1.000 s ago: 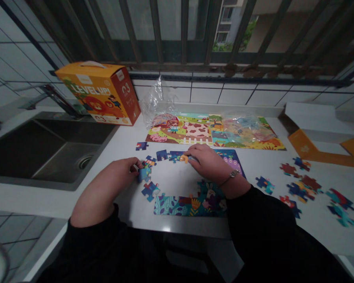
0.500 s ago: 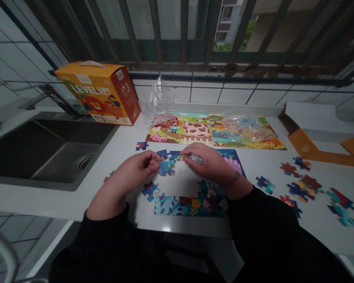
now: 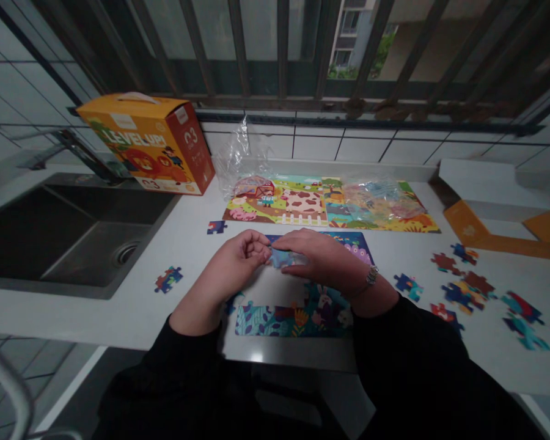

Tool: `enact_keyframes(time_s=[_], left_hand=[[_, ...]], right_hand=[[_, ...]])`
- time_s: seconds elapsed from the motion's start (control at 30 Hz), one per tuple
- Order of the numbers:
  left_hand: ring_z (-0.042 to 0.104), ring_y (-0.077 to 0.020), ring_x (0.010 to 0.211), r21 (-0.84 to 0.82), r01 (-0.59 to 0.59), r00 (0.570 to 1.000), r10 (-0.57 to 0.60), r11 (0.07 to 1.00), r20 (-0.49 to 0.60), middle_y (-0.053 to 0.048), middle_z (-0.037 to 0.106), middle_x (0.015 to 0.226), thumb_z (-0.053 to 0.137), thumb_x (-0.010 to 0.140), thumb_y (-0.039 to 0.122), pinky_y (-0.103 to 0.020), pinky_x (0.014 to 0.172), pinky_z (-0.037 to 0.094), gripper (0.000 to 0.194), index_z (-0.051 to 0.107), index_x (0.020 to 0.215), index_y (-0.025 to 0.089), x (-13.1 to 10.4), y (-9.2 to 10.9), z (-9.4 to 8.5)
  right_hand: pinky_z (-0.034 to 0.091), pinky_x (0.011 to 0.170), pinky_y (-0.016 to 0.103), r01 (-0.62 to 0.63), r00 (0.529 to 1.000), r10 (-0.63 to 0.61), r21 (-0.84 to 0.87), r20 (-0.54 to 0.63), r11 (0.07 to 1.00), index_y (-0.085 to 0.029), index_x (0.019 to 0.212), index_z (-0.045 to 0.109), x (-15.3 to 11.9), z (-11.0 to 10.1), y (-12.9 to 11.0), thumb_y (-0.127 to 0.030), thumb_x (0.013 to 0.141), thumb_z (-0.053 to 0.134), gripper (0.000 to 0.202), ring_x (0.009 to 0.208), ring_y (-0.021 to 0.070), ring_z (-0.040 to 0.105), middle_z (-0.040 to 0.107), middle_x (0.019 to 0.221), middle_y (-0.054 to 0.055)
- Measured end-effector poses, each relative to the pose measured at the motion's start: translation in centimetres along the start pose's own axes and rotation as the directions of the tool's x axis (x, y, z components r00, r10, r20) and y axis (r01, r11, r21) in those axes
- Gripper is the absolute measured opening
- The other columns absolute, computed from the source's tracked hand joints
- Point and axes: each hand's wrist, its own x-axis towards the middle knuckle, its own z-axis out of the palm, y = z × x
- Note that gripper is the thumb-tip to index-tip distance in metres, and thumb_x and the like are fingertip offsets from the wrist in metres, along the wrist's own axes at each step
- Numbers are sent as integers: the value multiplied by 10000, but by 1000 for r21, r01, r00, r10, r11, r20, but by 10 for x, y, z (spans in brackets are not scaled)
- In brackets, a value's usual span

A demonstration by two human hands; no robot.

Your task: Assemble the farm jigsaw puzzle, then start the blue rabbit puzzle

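Observation:
My left hand (image 3: 244, 256) is closed, its fingertips at the left end of a light-blue puzzle piece (image 3: 282, 258). From the other side my right hand (image 3: 318, 255) holds the same piece between thumb and fingers. Both hands are over the partly assembled jigsaw puzzle (image 3: 270, 321), covering some of its upper part. A rabbit and plants show along its lower edge, purple shapes at its upper right. One loose puzzle piece (image 3: 230, 304) is mostly hidden by my left wrist.
Loose pieces (image 3: 168, 279) lie left of my arm, with several more (image 3: 458, 293) at right. Behind are a farm picture sheet (image 3: 297, 201), crumpled clear plastic (image 3: 242, 156) and an orange box (image 3: 146, 146). A sink (image 3: 110, 290) borders the left; an opened carton (image 3: 474, 235) stands right.
My left hand has moved right, bringing the light-blue piece to my right hand, which has opened around it and now grips it too. The loose pieces at far left have come into fuller view.

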Motion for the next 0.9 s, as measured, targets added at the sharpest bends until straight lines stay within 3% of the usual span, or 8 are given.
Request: enact_keyframes(time_s=[0.1, 0.2, 0.3, 0.4, 0.5, 0.73, 0.8, 0.9], left_hand=[[731, -185, 883, 76, -26, 996, 32, 997, -79, -28, 750, 961, 674, 987, 250, -355, 881, 601, 166, 639, 1145, 214, 6, -1, 6], [740, -231, 1072, 344, -134, 970, 194, 929, -147, -81, 775, 1147, 635, 1020, 201, -440, 1035, 598, 172, 683, 1185, 211, 9, 2, 14], [682, -288, 1304, 614, -225, 946, 320, 757, -47, -109, 756, 1342, 635, 1026, 164, -517, 1199, 527, 171, 744, 1146, 220, 11, -1, 19], [616, -332, 1453, 733, -241, 946, 323, 636, 31, -134, 692, 1533, 662, 1029, 183, -560, 1285, 463, 252, 762, 1259, 207, 14, -12, 21], [607, -347, 1487, 785, -236, 953, 294, 573, 72, -158, 665, 1596, 665, 1027, 180, -565, 1302, 452, 375, 736, 1395, 187, 16, -21, 22], [610, -349, 1503, 801, -242, 959, 263, 547, 111, -181, 646, 1629, 623, 1036, 184, -583, 1303, 453, 430, 724, 1454, 163, 17, -22, 22], [606, -350, 1510, 797, -243, 958, 266, 553, 108, -184, 632, 1645, 627, 1033, 187, -586, 1300, 457, 443, 716, 1466, 163, 16, -22, 22], [594, -354, 1527, 783, -250, 957, 271, 569, 108, -190, 616, 1659, 634, 1029, 201, -592, 1310, 443, 452, 712, 1472, 162, 16, -24, 22]], right_hand=[[531, 1132, 438, -75, 995, 70, -81, -68, 994, -273, 1276, 815, -4, -8, 6, -262, 1035, 734, 255, 1242, 255, 731, 819, 1334, 60], [546, 1024, 406, -246, 959, 216, -164, -183, 955, -233, 1054, 834, -9, -15, 16, -192, 1039, 681, 159, 1075, 250, 743, 839, 1089, 66], [538, 926, 365, -344, 931, 310, -176, -195, 923, -222, 960, 820, -11, -17, 22, -141, 992, 703, 146, 989, 240, 733, 824, 999, 62], [523, 880, 342, -338, 940, 323, -163, -112, 927, -230, 997, 829, -10, -15, 22, -136, 948, 747, 135, 949, 227, 728, 831, 1011, 50], [523, 850, 335, -376, 926, 366, -147, -87, 915, -231, 1070, 842, -12, -17, 22, -159, 918, 801, 173, 911, 222, 730, 837, 1002, 45], [551, 882, 381, -476, 815, 369, -155, -447, 866, -222, 1078, 839, -24, -36, 31, -215, 1030, 717, 132, 953, 254, 747, 834, 1030, 84], [546, 911, 385, -441, 846, 336, -191, -415, 877, -229, 1007, 829, -22, -35, 32, -176, 1017, 719, 123, 994, 259, 743, 831, 1032, 79], [530, 944, 377, -365, 917, 307, -227, -253, 903, -231, 916, 817, -17, -27, 34, -96, 957, 752, 155, 1024, 253, 733, 831, 1003, 62]])
